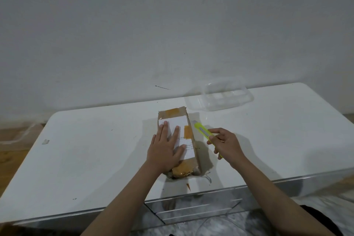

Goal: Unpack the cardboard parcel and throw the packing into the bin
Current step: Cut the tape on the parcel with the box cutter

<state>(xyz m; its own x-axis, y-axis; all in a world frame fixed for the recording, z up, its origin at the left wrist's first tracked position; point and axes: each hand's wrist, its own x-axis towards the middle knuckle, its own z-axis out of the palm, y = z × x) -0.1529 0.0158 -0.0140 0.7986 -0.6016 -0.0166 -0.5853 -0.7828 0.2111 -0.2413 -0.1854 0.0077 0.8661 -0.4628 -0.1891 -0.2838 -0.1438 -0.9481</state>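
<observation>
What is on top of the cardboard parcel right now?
The left hand lies flat on the cardboard parcel, pressing a white paper label and strips of brown tape. The hand covers part of the label. The parcel is closed, so its contents cannot be seen.

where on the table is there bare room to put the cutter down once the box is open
The widest bare patch of the table lies left of the cardboard parcel, out to the left edge. Another lies right of the right hand, below the clear plastic container. It is crowded between parcel and right hand, where the yellow cutter is.
</observation>
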